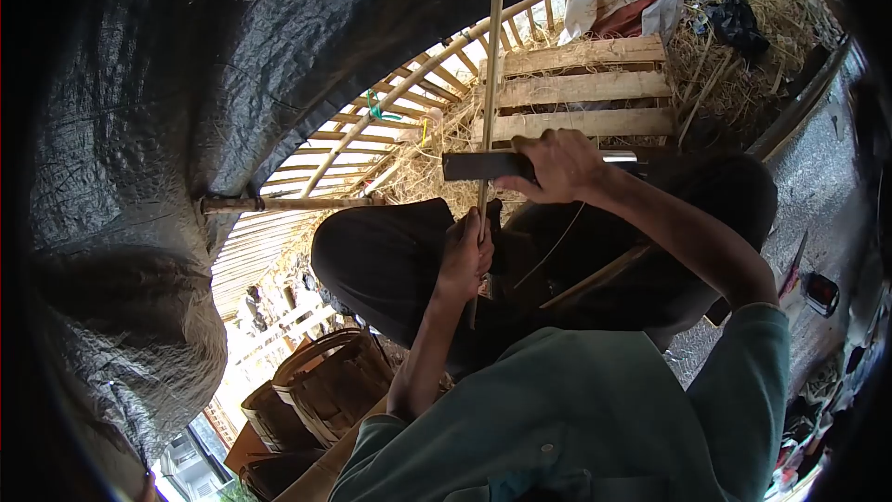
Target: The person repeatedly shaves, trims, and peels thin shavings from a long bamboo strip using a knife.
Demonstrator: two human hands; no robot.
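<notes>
My left hand point(467, 251) is closed around a long, thin bamboo strip point(492, 65), which stands nearly upright and runs past the top edge of the view. Just above that fist, the dark, square-ended blade of a broad knife point(472, 166) lies across the strip. My right hand point(562, 166) grips the knife, fingers wrapped over it. To the right of my knuckles shows a shiny metal piece point(620, 157); whether it belongs to the knife I cannot tell. The strip's lower end drops between my dark-trousered legs. Another thin stick point(595, 277) lies across my lap.
Ahead is a wooden slatted pallet point(585, 89) on straw, beside a bamboo slat fence point(409, 84). Black plastic sheeting point(121, 177) hangs at left. Woven baskets point(334, 386) stand lower left. A dark small object point(821, 293) and a knife-like blade point(795, 260) lie at right.
</notes>
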